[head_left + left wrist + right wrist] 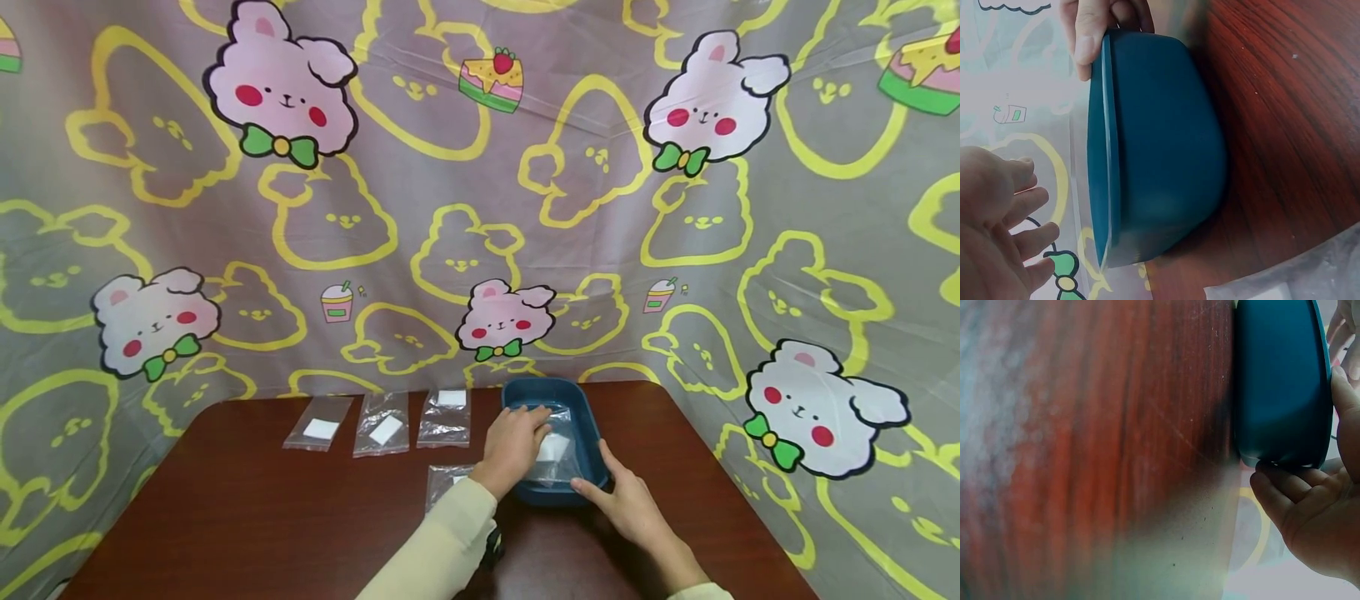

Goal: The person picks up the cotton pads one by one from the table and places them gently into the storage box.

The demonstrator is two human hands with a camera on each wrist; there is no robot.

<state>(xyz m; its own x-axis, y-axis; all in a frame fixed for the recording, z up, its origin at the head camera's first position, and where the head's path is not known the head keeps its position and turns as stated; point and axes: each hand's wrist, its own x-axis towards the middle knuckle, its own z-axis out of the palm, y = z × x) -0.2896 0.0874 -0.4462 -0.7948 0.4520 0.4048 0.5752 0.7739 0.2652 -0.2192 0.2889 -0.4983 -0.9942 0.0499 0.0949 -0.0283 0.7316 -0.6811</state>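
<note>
A blue plastic bin [588, 408] stands on the brown table. Inside it lies a clear zip bag [558, 471] with a white piece showing through. My left hand [513, 446] reaches over the bin's left side, fingers loosely spread; in the left wrist view nothing is held in that hand [1000, 215]. Whether it touches the bag cannot be told. My right hand [630, 500] grips the bin's near right corner, thumb at the rim and fingers along the outer wall, as the right wrist view shows this hand [1316, 512] too.
Three clear bags with white pieces lie in a row at the back left: one bag [317, 423], another bag [382, 427] and a third bag [444, 421]. A further bag [442, 483] is partly under my left forearm. A patterned curtain [405, 192] hangs behind the table [247, 500].
</note>
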